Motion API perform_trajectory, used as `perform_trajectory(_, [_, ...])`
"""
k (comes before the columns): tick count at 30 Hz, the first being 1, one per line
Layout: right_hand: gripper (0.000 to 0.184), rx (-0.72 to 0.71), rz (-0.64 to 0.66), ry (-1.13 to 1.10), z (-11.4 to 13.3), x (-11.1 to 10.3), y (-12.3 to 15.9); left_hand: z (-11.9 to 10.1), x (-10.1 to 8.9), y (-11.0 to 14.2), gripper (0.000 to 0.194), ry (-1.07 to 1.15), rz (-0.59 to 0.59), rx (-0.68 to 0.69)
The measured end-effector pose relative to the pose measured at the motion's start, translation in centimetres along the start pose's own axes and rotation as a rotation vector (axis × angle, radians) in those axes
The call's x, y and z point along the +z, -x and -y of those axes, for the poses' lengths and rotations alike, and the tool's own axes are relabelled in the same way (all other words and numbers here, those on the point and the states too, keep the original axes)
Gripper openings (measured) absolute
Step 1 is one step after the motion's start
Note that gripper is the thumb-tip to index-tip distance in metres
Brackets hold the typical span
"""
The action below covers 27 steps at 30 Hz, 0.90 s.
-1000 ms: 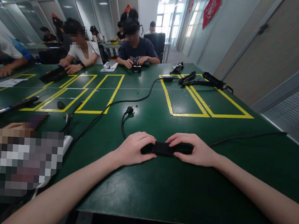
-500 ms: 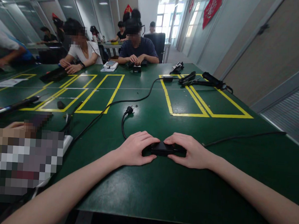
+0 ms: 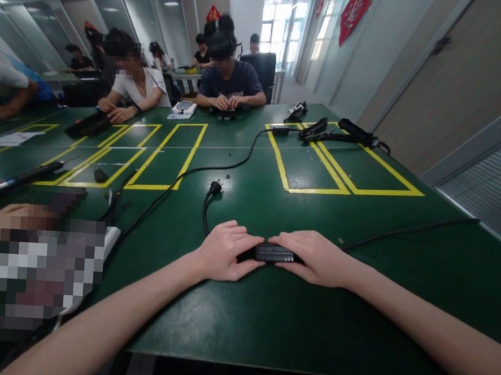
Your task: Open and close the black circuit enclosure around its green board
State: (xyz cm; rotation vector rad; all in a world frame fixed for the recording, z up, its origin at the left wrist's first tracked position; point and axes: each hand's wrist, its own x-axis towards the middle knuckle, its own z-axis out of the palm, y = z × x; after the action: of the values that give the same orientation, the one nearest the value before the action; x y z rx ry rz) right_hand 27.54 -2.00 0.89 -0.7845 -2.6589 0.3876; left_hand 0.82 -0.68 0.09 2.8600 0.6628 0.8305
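A small black box-shaped device [image 3: 273,253] lies on the green table [image 3: 293,326] right in front of me. My left hand [image 3: 225,250] grips its left end with fingers curled over it. My right hand [image 3: 312,257] grips its right end the same way, and the fingertips of both hands almost meet above it. A black cable with a plug [image 3: 215,187] curves away from behind my left hand. Another black cable [image 3: 404,231] runs off to the right from my right hand.
Yellow tape rectangles [image 3: 319,169] mark the table. Black devices and cables [image 3: 342,134] lie at the far right. A white power strip [image 3: 109,238] sits to my left beside another person's hand [image 3: 6,218]. Several people sit at the far side.
My hands have slid closer together over the black device, so less of it shows between them. It now looks narrower, seen edge-on.
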Motion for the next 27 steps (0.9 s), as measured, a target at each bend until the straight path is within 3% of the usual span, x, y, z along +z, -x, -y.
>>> perform_trajectory(5, [0.03, -0.02, -0.018, 0.093, -0.1, 0.3, 0.1, -0.1, -0.1, -0.1, 0.04, 0.009, 0.038, -0.037])
perform_trajectory(10, [0.037, -0.122, -0.069, 0.377, -0.5, 0.3, 0.2, -0.4, -0.3, -0.5, 0.056, 0.058, 0.093, -0.155])
perform_trajectory(15, [0.047, -0.189, -0.203, 0.501, -0.9, 0.1, 0.2, -0.6, -0.7, -0.9, 0.046, 0.183, 0.184, -0.364])
perform_trajectory(19, [0.047, -0.225, -0.214, 0.515, -1.0, -0.3, 0.3, -0.7, -0.9, -0.8, 0.038, 0.359, 0.186, -0.464])
perform_trajectory(23, [0.05, -0.212, -0.131, 0.426, -0.9, -0.9, 0.4, -0.6, -0.6, -0.4, 0.039, 0.325, 0.072, -0.409])
perform_trajectory(27, [0.056, -0.11, -0.093, 0.28, -0.5, -0.9, 0.1, -0.3, -0.3, -0.3, 0.039, 0.112, -0.024, -0.209])
